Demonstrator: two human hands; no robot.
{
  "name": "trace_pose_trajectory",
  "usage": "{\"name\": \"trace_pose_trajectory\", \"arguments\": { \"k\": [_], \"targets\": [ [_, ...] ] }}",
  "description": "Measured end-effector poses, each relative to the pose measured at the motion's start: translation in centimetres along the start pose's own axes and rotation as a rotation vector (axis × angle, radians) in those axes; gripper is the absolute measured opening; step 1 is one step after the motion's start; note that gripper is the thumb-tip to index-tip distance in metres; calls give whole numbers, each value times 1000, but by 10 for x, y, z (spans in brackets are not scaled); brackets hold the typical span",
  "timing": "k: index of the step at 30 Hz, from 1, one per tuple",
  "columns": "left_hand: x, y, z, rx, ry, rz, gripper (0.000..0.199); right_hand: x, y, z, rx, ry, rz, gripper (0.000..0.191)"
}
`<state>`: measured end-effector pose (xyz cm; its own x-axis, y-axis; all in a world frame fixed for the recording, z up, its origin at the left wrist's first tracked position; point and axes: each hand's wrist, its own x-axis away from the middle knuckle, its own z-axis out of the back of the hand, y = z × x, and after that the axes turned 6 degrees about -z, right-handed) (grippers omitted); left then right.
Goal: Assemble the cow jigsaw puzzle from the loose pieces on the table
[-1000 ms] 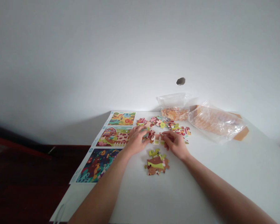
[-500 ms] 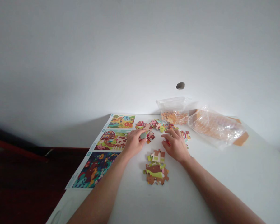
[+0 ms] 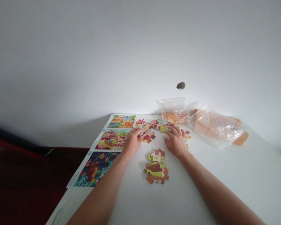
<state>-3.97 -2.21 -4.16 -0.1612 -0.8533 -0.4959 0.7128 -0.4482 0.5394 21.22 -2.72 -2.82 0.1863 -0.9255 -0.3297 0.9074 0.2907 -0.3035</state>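
Note:
My left hand [image 3: 132,142] is at the left end of a loose heap of jigsaw puzzle pieces [image 3: 155,124], thumb and forefinger closed round a small piece at its edge. My right hand [image 3: 177,142] rests at the heap's right side, fingers spread and reaching over pieces that it partly hides. Between my forearms lies a small cluster of puzzle pieces [image 3: 156,170] in brown, green and cream, some overlapping. Red-and-pink pieces [image 3: 148,136] lie between my two hands.
A sheet with three printed pictures [image 3: 112,139] lies along the table's left edge. Behind the heap, a clear bag of orange pieces [image 3: 175,117] leans by the wall [image 3: 140,62]. Right of it lies a larger plastic bag [image 3: 217,128] over orange card. The wall has a hole [image 3: 180,85].
My left hand's fingers have drawn in round a piece and back slightly left. My right hand's fingers have shifted a little farther over the pieces. The near cluster looks the same.

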Motion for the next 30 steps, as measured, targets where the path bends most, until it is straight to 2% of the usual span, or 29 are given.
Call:
{"name": "trace_pose_trajectory", "arguments": {
  "k": [4,7,13,19,24,27,30],
  "targets": [
    [0,2,-2,-54,-9,-35,33,1,-9,1,61,-81,88,41],
    [2,5,-1,-153,-42,-78,30,2,-9,3,65,-111,115,35],
    [8,4,-5,-266,-101,-101,31,2,-6,5,24,-78,70,19],
    [5,7,-2,-216,-86,-96,23,1,-6,1,15,-51,37,24],
    [0,19,3,-182,-69,-178,11,2,-4,0,35,-85,57,35],
    [0,23,4,-106,-130,-228,6,2,-4,1,48,-87,81,31],
    [2,29,6,-23,-222,-238,14,1,-4,3,40,-74,82,20]
  ]
}}
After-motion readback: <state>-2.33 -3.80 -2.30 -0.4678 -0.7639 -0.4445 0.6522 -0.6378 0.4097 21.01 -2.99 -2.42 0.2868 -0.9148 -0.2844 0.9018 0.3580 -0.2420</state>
